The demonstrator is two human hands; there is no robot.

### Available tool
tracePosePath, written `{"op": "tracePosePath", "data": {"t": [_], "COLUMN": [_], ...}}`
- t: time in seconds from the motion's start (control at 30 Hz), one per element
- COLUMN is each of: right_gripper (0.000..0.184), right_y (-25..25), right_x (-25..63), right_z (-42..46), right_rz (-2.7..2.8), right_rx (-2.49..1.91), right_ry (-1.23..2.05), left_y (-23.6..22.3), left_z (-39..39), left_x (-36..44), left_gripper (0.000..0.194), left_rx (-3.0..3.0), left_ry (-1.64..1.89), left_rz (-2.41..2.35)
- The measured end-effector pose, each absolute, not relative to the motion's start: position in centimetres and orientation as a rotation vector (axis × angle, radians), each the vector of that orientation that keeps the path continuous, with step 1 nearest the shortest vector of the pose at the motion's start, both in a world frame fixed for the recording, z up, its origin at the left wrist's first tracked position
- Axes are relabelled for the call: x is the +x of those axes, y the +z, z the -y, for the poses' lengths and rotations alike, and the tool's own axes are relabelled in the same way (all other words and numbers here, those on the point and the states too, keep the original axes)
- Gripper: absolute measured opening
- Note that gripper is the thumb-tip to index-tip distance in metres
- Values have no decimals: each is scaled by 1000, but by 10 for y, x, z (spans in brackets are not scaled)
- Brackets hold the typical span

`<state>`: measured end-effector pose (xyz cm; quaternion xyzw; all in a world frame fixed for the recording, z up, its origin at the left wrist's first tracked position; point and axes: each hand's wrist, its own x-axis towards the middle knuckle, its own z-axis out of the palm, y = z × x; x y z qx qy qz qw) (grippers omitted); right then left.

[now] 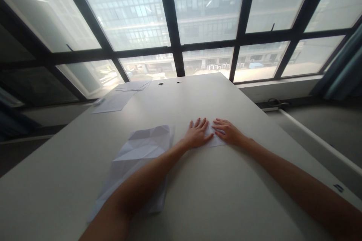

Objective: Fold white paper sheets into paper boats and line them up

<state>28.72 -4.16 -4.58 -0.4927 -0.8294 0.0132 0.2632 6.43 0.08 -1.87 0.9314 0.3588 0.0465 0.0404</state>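
One small white paper [217, 142] lies right of centre on the white tabletop [215, 196], partly hidden under the hands. The left hand [198, 134] rests on its left part, fingers straight and spread; the right hand [228, 131] rests on its right part, fingers extended and closer together. Neither hand grips anything. To the left, a larger creased sheet [141, 143] lies partly behind the left forearm [147, 180]. At the far left, flat paper [111, 103] lies near the windows [207, 7].

L hand [196, 134], R hand [227, 132] prob. flat
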Motion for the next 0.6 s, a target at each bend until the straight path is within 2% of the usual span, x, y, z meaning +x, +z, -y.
{"op": "tracePosePath", "data": {"t": [0.6], "right_gripper": [42], "right_y": [-33], "right_x": [282], "right_z": [50], "right_rz": [2346], "right_rx": [-1315], "right_ry": [181], "left_y": [-18], "left_z": [-1], "left_x": [64], "left_gripper": [82], "left_rx": [2830], "left_ry": [135], "left_rz": [-1100]}}
